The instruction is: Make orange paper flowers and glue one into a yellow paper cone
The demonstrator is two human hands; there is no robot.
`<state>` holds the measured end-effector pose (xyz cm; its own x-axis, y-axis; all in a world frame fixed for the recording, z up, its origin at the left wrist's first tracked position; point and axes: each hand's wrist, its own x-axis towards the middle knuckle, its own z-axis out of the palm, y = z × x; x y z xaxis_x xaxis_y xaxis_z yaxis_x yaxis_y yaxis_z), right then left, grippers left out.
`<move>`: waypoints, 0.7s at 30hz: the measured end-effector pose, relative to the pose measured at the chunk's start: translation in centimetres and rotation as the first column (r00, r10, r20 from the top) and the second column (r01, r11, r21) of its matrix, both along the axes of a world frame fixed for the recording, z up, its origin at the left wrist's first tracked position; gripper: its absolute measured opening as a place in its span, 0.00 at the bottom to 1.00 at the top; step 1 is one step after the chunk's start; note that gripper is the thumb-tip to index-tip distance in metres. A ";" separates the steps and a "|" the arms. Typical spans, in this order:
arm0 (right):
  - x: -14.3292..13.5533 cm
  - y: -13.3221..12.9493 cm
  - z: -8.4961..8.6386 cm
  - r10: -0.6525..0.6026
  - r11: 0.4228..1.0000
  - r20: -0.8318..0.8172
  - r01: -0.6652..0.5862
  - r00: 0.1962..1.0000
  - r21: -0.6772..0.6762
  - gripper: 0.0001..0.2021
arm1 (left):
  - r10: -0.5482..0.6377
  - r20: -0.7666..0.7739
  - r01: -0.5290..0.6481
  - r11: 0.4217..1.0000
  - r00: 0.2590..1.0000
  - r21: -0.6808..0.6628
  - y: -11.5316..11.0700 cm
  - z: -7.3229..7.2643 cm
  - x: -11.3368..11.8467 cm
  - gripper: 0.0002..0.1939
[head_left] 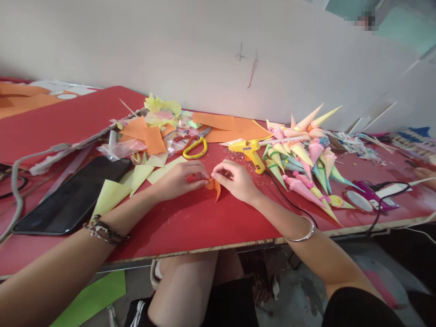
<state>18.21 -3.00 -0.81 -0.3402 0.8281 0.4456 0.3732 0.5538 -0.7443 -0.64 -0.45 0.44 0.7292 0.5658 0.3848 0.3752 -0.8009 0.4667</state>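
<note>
Between my two hands is a small curled orange foam or paper piece (217, 187), with a pointed tail hanging down over the red tabletop. My left hand (182, 179) pinches its left edge between thumb and fingers. From the other side my right hand (236, 180) has its thumb and fingertips pressed together at the upper edge of the same piece. Just beyond the hands lie yellow-handled scissors (195, 150) and a yellow glue gun (250, 152). Pale yellow sheets (112, 197) lie beside my left forearm.
A black phone or tablet (71, 195) lies at the left. Orange sheets and scraps (155, 140) pile up at the back. Many pastel cones (303, 154) are heaped at the right, near a purple box (379, 197). The glue gun's cord runs past my right forearm. Another person's hand (425, 175) shows far right.
</note>
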 end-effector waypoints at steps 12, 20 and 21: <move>0.0 -0.2 0.2 -0.008 1.000 0.010 0.008 1.000 0.027 0.07 | 0.005 -0.019 -0.005 1.000 1.000 -0.009 0.1 -0.1 0.0 0.07; 0.1 -0.1 0.2 -0.025 0.999 -0.002 0.025 1.000 0.032 0.07 | 0.012 -0.024 -0.013 1.000 1.000 -0.021 -0.1 0.0 0.0 0.08; 0.1 -0.1 0.2 -0.025 0.999 -0.009 0.025 1.000 0.036 0.07 | 0.013 -0.025 -0.013 1.000 1.000 -0.025 -0.1 0.0 0.0 0.08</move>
<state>18.33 -3.05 -0.64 -0.3154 0.8195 0.4785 0.3810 0.5712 -0.7271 -0.67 -0.54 0.40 0.7309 0.5844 0.3526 0.3969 -0.7842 0.4769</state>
